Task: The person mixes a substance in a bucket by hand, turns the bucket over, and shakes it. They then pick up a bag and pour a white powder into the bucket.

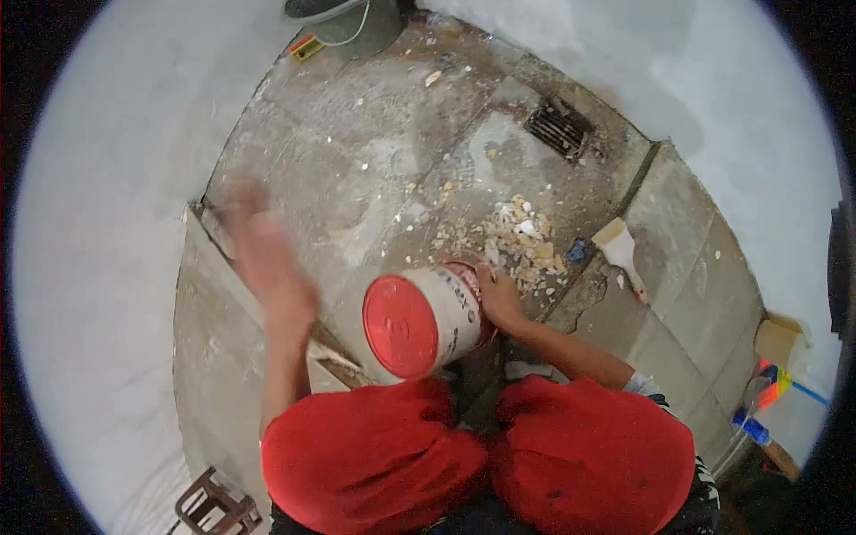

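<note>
A white paint bucket point(456, 308) with dark printing lies tilted on its side just in front of my knees. Its red lid point(400, 326) is on and faces left toward me. My right hand point(500, 298) grips the bucket at its far, base end, with the fingers partly hidden behind it. My left hand point(260, 248) is raised to the left of the bucket, apart from it and over the floor. Motion smears its fingers, so I cannot make out their pose.
Beyond the bucket lie pale plaster-like chips point(526, 245). A wide brush point(621, 253) rests to the right, with a floor drain point(559, 129) farther off. A grey pail point(352, 27) stands at the far wall. A small brown stool point(217, 506) is lower left.
</note>
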A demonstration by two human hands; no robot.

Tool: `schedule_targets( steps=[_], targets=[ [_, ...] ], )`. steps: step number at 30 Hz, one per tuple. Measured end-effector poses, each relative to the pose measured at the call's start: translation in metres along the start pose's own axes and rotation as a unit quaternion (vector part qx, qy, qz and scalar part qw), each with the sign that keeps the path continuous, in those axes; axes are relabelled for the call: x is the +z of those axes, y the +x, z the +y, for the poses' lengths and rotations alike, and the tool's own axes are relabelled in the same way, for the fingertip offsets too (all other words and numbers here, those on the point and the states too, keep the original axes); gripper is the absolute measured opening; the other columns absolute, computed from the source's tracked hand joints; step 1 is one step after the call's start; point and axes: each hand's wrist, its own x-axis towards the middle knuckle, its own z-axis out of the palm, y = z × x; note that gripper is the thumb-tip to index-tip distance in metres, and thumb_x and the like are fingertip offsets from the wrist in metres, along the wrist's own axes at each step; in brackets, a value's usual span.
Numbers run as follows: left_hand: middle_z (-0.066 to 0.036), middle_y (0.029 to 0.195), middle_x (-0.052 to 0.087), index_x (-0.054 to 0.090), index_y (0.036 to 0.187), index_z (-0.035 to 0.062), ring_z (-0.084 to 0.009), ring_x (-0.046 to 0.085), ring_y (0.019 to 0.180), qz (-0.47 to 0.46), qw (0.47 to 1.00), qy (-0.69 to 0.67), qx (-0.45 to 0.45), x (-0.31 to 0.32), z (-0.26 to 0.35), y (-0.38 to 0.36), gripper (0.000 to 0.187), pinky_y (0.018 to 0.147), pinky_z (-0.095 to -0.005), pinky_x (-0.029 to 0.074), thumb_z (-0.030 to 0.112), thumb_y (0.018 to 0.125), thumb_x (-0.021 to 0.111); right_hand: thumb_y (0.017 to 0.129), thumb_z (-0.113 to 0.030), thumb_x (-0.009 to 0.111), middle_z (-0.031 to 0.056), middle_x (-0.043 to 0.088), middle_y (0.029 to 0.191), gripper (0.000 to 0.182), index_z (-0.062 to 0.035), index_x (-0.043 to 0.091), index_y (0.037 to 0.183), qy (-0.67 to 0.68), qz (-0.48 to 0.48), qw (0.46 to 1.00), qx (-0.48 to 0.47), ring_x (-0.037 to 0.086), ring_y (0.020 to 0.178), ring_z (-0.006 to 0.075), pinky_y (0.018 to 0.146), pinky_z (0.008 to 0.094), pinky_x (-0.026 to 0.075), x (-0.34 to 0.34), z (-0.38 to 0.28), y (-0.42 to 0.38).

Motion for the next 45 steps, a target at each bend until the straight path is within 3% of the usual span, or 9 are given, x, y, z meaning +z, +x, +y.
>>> schedule_targets(
  steps=[2,4,8,12,27,30,32,36,45],
  targets=[
    [-0.024,0.151,0.034,0.03,0.146,-0.0055,-0.0357,0.03,0.142,0.052,0.996,-0.051,0.054,-0.007,0.012,-0.006,0.057,0.117,-0.0447,0.019,0.019,0.098,0.046,0.096,-0.058,0.045,0.0358,0.064,0.09,0.073,0.0121,0.066,0.091,0.043,0.069,0.997,-0.017,0.063,0.088,0.0494,0.08,0.0536,0.046,0.008,0.003,0.003],
    [-0.024,0.154,0.027,0.026,0.149,-0.0051,-0.0392,0.022,0.144,-0.109,0.93,0.307,0.168,0.025,-0.054,-0.048,0.059,0.119,-0.0456,0.012,0.024,0.099,0.041,0.097,-0.056,0.044,0.0347,0.065,0.091,0.072,0.0122,0.066,0.092,0.133,0.04,0.99,0.026,0.064,0.088,0.049,0.08,0.0542,0.046,0.02,0.032,0.031],
    [-0.026,0.157,0.021,0.023,0.151,-0.0051,-0.0469,0.015,0.146,-0.299,0.871,0.182,0.345,0.083,-0.066,-0.057,0.064,0.12,-0.0466,0.008,0.033,0.1,0.035,0.096,-0.052,0.049,0.031,0.065,0.114,0.074,0.017,0.057,0.118,0.085,0.028,0.985,0.149,0.063,0.108,0.0417,0.091,0.044,0.046,-0.014,-0.022,0.001],
    [-0.025,0.158,0.021,0.027,0.149,-0.0053,-0.0469,0.015,0.146,-0.132,0.962,0.065,0.228,0.06,-0.055,-0.033,0.062,0.12,-0.048,0.01,0.032,0.099,0.034,0.092,-0.055,0.054,0.0343,0.061,0.118,0.082,0.0214,0.052,0.12,0.108,0.03,0.987,0.116,0.061,0.111,0.041,0.094,0.0448,0.045,0.001,0.007,0.01],
    [-0.024,0.158,0.021,0.022,0.152,-0.0022,-0.0404,0.009,0.149,-0.389,0.91,0.086,0.116,0.067,-0.094,-0.094,0.065,0.121,-0.0482,0.008,0.027,0.096,0.037,0.093,-0.052,0.055,0.0226,0.07,0.103,0.068,0.0138,0.064,0.108,0.044,0.071,0.986,0.142,0.065,0.099,0.0322,0.087,0.0441,0.047,0.002,0.007,0.003],
    [-0.022,0.159,0.022,0.023,0.152,-0.001,-0.0326,0.011,0.15,-0.278,0.923,0.097,0.246,0.057,-0.089,-0.072,0.063,0.121,-0.0423,0.009,0.025,0.097,0.039,0.092,-0.051,0.056,0.0224,0.07,0.1,0.069,0.0163,0.063,0.105,0.141,0.059,0.984,0.087,0.065,0.098,0.033,0.083,0.0443,0.049,0.009,0.05,0.049],
    [-0.016,0.158,0.027,0.029,0.151,-0.0004,-0.0277,0.021,0.148,-0.168,0.952,-0.246,-0.075,0.044,-0.093,-0.073,0.066,0.121,-0.0383,0.013,0.028,0.095,0.048,0.093,-0.049,0.057,0.0214,0.068,0.106,0.068,0.0156,0.059,0.113,0.209,-0.009,0.966,0.154,0.065,0.102,0.0322,0.083,0.0447,0.051,-0.01,-0.012,0.017],
    [-0.017,0.155,0.033,0.03,0.149,-0.0025,-0.0284,0.027,0.145,0.031,0.994,-0.092,-0.05,-0.029,-0.114,-0.035,0.07,0.12,-0.0397,0.016,0.044,0.098,0.043,0.096,-0.052,0.049,0.0255,0.063,0.118,0.068,0.0072,0.052,0.129,0.472,-0.094,0.871,0.102,0.062,0.107,0.0378,0.091,0.0491,0.05,-0.053,-0.075,-0.009],
    [-0.018,0.151,0.037,0.034,0.147,-0.0021,-0.032,0.035,0.141,0.012,0.989,-0.11,-0.097,-0.073,-0.145,-0.073,0.069,0.115,-0.0461,0.026,0.049,0.1,0.042,0.098,-0.029,0.05,0.0168,0.063,0.1,0.034,-0.0025,0.051,0.118,0.72,-0.311,0.606,-0.133,0.065,0.078,0.0248,0.072,0.0463,0.055,-0.164,-0.071,0.022]
  ],
)
